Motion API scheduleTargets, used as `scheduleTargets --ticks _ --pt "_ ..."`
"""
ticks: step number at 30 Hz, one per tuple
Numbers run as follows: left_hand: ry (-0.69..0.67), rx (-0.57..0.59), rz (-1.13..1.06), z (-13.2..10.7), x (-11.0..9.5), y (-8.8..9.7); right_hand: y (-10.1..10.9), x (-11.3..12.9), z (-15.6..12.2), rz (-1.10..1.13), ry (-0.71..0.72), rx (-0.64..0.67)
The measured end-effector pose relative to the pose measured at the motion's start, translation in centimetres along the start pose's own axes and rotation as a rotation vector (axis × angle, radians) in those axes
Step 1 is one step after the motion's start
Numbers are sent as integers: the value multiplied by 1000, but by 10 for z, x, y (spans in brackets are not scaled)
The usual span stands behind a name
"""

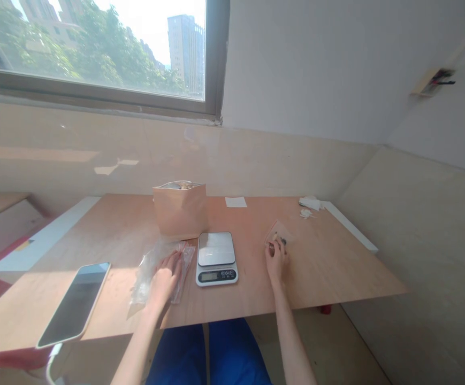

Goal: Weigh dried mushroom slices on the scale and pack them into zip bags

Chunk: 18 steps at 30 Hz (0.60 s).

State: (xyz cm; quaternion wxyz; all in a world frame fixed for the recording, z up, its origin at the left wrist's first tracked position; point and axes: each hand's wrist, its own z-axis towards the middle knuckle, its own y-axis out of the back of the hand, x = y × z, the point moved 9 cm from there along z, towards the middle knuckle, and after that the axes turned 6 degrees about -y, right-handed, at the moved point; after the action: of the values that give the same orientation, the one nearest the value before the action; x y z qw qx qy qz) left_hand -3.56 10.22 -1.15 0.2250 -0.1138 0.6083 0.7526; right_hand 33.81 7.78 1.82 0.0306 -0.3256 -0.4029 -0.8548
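Note:
On the left of the scale, my left hand [168,270] lies with its fingers stretched out over a pile of clear plastic bags [143,283], some with a red zip line. My right hand [276,259] is to the right of the scale, its fingers curled down on a small clear zip bag [272,231]. Small dark and pale pieces show at its fingertips, too small to name. Between both hands stands a white kitchen scale [216,251] with a bare steel plate and a dark display.
Behind the scale stands an open brown paper bag [181,213] with things inside. A phone [75,305] on a white cable lies at the left front. A white paper [236,202] is at the back edge, and crumpled white scraps [311,203] lie at the back right of the wooden table [328,272].

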Motion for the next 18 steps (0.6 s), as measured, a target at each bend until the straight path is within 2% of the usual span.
scheduleTargets --ticks 3,6,8,11,13,15,18 --pt "-11 51 47 3 -11 4 19 12 -25 227 -38 82" --pt "-131 -27 -54 2 -49 27 42 40 -41 305 -70 198" --pt "-238 -27 -159 -3 -84 42 55 73 -46 313 9 321" --pt "-366 93 -297 -14 -130 53 72 122 -49 307 190 461" --pt "-385 203 -394 -21 -148 52 77 145 -52 323 266 521" --pt "-339 285 -516 -27 -152 49 78 159 -55 359 279 510" --pt "-196 259 -735 -32 -145 47 79 160 -57 437 160 315"
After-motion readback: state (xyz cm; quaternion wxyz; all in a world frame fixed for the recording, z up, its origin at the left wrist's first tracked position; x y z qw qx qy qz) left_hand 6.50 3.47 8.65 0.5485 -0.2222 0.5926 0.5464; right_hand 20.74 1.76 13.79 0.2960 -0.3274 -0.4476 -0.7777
